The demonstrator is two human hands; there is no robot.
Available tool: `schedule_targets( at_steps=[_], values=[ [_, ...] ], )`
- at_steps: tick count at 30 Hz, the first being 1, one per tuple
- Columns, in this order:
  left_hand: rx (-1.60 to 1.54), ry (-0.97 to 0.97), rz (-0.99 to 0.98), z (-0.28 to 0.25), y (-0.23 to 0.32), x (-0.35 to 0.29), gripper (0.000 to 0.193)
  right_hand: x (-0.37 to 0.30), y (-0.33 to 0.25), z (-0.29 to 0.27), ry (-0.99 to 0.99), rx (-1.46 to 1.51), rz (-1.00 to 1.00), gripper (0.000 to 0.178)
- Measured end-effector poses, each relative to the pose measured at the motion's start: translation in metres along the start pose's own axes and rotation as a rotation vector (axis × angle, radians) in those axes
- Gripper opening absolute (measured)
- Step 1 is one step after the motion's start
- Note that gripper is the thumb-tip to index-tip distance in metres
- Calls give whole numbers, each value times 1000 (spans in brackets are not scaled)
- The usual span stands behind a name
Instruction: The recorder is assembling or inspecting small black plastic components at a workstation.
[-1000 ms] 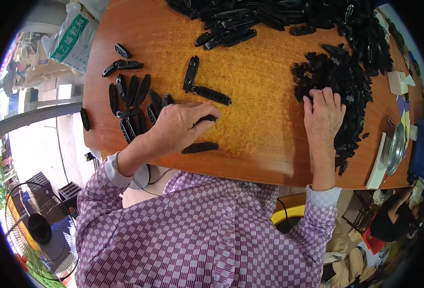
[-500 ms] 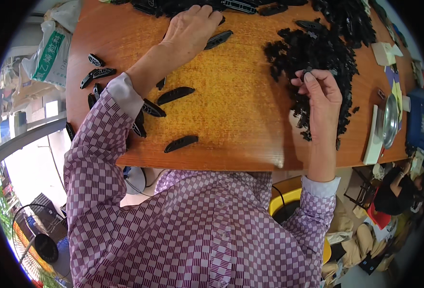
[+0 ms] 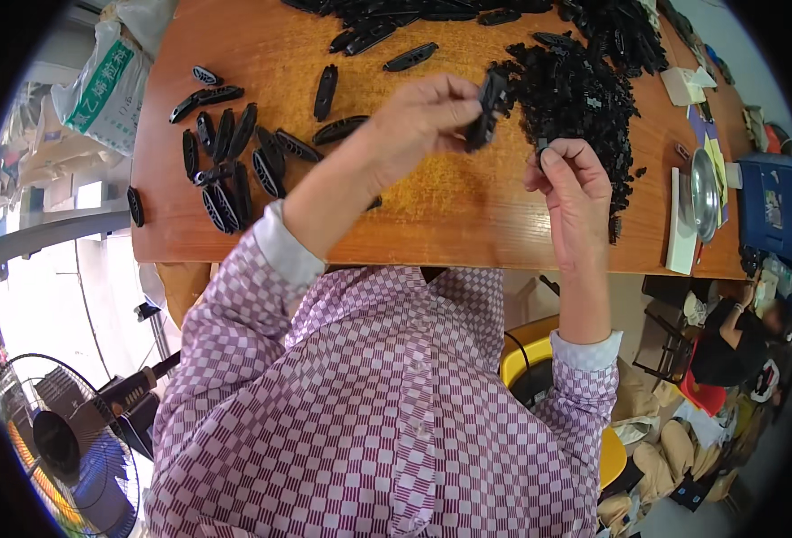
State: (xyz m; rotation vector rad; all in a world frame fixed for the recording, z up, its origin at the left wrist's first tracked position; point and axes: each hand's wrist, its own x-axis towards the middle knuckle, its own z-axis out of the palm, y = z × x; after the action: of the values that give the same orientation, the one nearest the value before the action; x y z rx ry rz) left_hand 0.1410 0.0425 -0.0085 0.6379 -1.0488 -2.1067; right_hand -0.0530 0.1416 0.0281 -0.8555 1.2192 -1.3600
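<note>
My left hand [image 3: 418, 121] is raised over the table's middle, its fingers closed on a long black plastic piece [image 3: 487, 109] tilted nearly upright. To its right, my right hand [image 3: 579, 184] pinches a small black plastic part [image 3: 542, 143] between thumb and fingertips. The two pieces are close but apart. Just beyond the right hand spreads a heap of small black parts [image 3: 580, 99]. Long, boat-shaped black pieces like the held one lie scattered at the left, one of them [image 3: 326, 92] by itself left of my left hand. More are heaped along the far edge [image 3: 369, 36].
The wooden table [image 3: 423, 229] ends just in front of my body. A round metal dish [image 3: 704, 193] and a white strip [image 3: 680, 224] lie at the right, beside a blue case [image 3: 768, 206]. A fan [image 3: 60, 448] stands lower left; a person [image 3: 728, 345] sits far right.
My left hand has come back from the far pile with a long black piece, nearing my right hand. The right hand still pinches its small part. The view has shifted.
</note>
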Motion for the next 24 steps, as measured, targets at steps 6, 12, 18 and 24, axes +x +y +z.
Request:
schedule_targets(
  at_steps=[6, 12, 18, 24],
  values=[
    [-250, -20, -16, 36, -21, -28, 16, -24, 5, 23, 12, 139, -56, 4],
    [-215, 20, -1, 43, -21, -40, 16, -35, 11, 25, 56, 201, -70, 3],
    [-92, -13, -27, 33, -24, -42, 19, -39, -22, 17, -182, -679, -450, 8],
    [206, -28, -31, 39, -23, -49, 22, -41, -47, 23, -456, -1123, -539, 10]
  ],
)
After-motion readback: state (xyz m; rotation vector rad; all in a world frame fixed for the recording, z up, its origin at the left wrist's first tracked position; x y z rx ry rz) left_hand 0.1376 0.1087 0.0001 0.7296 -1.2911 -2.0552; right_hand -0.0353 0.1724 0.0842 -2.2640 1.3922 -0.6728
